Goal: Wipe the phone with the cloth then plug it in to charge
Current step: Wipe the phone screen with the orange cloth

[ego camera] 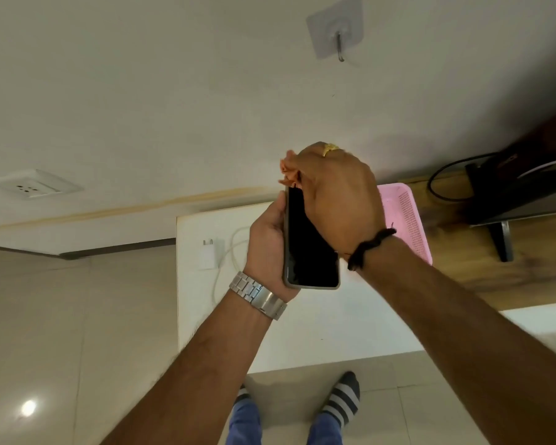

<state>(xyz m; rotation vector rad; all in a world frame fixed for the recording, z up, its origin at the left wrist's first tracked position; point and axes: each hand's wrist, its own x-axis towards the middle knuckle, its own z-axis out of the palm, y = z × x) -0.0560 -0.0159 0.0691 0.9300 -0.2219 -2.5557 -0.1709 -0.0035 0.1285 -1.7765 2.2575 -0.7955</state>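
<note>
My left hand (267, 248) grips a black phone (308, 252) by its left edge, screen up and dark, above a white table (302, 332). My right hand (334, 200) presses on the phone's upper part, closed around an orange cloth (288, 173), of which only a small bunch shows past my fingers. A white charger plug (208, 254) with its white cable (230, 248) lies on the table to the left of the phone. A white wall socket (32, 187) sits on the wall at far left.
A pink perforated basket (405, 216) stands on the table behind my right wrist. A wooden unit (495, 271) at right carries a dark screen on a stand (520, 187) with a black cable. An adhesive hook (337, 36) is on the wall. My socked feet are on the tiled floor.
</note>
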